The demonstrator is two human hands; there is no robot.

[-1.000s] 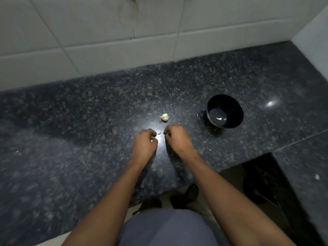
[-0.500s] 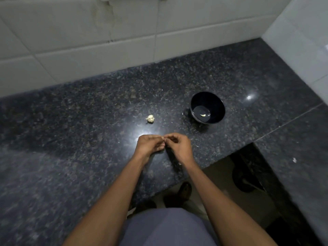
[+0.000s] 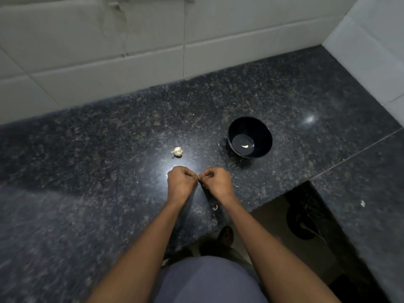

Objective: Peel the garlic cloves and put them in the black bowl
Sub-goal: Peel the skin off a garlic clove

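We look down on a dark speckled granite counter [image 3: 87, 171] running to a white tiled wall [image 3: 109, 51]. On it, right of centre, stands the black bowl [image 3: 262, 127], upright, with one peeled clove [image 3: 245, 146] lying on its bottom. Our left hand [image 3: 180, 182] and right hand [image 3: 216, 182] meet just above the counter, fingers curled, both pinching a small garlic clove [image 3: 198, 177] between their tips — it is mostly hidden. Beyond the hands, apart from them, lies a garlic cluster [image 3: 177, 151]. Nearer us, beside the right wrist, lies a scrap of peel [image 3: 215, 207].
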